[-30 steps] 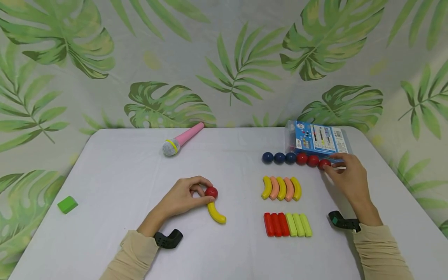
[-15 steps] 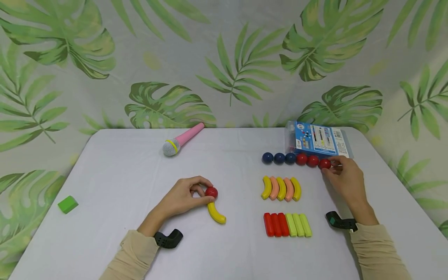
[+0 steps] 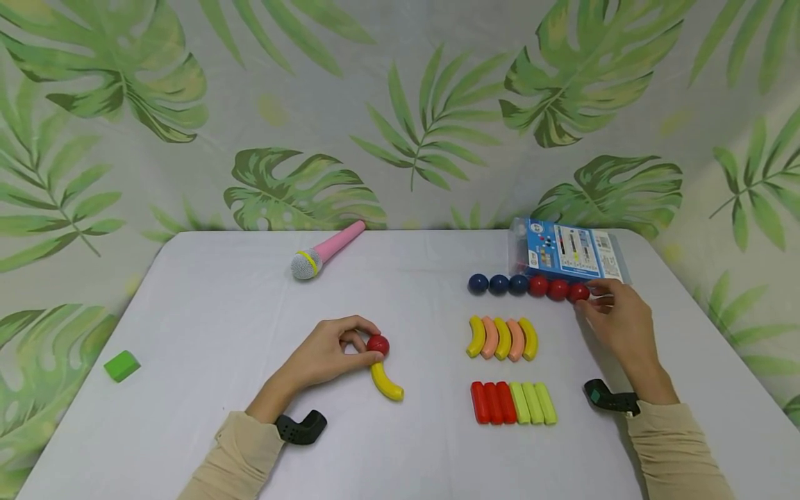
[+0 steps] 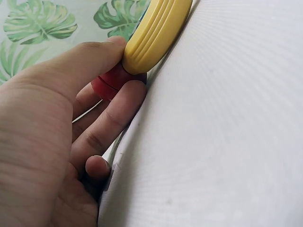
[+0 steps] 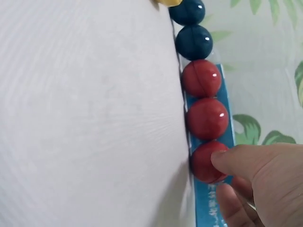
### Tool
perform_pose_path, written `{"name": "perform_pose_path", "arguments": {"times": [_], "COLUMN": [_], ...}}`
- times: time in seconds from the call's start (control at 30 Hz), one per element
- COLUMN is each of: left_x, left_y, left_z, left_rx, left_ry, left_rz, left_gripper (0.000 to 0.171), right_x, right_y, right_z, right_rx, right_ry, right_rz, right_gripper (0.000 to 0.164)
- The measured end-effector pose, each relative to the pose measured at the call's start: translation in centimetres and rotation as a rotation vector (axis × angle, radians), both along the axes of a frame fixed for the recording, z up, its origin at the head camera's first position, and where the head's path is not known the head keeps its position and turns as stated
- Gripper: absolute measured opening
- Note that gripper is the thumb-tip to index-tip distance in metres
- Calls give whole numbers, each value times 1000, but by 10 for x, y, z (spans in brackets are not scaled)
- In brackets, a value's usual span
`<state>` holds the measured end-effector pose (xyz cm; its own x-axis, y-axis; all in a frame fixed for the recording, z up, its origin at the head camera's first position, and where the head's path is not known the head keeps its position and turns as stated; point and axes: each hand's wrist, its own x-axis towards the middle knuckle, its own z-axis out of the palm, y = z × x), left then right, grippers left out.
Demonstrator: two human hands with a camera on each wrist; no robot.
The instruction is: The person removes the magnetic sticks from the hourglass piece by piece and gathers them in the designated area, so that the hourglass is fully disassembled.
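Note:
In the head view my left hand (image 3: 337, 351) pinches a red ball (image 3: 378, 344) between thumb and fingers. A yellow curved stick (image 3: 389, 385) meets the ball's near side; the left wrist view shows this stick (image 4: 158, 35) against the ball (image 4: 108, 86), with the thumb beside the joint. My right hand (image 3: 620, 326) holds the end red ball (image 3: 578, 292) of a row, its thumb on the ball (image 5: 208, 161) in the right wrist view. That row continues left with two more red balls (image 3: 548, 287) and dark blue balls (image 3: 498, 284).
Behind the row lies a clear case with a blue label (image 3: 571, 248). Yellow and pink curved sticks (image 3: 503, 338) and red and light-green straight sticks (image 3: 514, 403) lie in rows nearer. A pink microphone (image 3: 328, 251) is at the back, a green block (image 3: 121, 365) far left.
My right hand has shifted slightly left, and its fingers have drawn round to the right side of the end ball. The left hand stays in place with its ball and yellow stick.

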<state>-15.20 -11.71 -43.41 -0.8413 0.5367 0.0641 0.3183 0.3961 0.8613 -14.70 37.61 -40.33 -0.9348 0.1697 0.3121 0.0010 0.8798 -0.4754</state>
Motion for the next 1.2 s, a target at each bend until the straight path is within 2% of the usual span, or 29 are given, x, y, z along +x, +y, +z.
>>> {"name": "perform_pose_path", "arguments": {"times": [0.27, 0.47, 0.53, 0.8, 0.93, 1.03, 1.13, 1.2], "left_x": [0, 0, 0, 2, 3, 5, 7, 8], "left_y": [0, 0, 0, 3, 8, 12, 14, 15], "left_z": [0, 1, 2, 2, 2, 2, 3, 3], "left_rx": [-3, -9, -10, 7, -9, -62, -118, -146], "left_ry": [9, 14, 15, 29, 75, 129, 182, 203], "left_rz": [1, 1, 1, 8, 9, 2, -3, -5], "left_gripper": [33, 33, 34, 37, 31, 31, 34, 35], "right_x": [3, 10, 14, 41, 59, 72, 80, 83], "right_y": [-21, -67, -87, -162, -189, -206, -217, -222], "right_z": [21, 35, 37, 34, 33, 30, 25, 21], "right_rx": [24, 93, 104, 63, 63, 105, 158, 185], "right_ry": [105, 199, 174, -24, -121, -183, -178, -150], "right_rz": [90, 257, 321, 547, 606, 668, 731, 741], "right_gripper": [38, 39, 40, 33, 29, 28, 28, 28]}}
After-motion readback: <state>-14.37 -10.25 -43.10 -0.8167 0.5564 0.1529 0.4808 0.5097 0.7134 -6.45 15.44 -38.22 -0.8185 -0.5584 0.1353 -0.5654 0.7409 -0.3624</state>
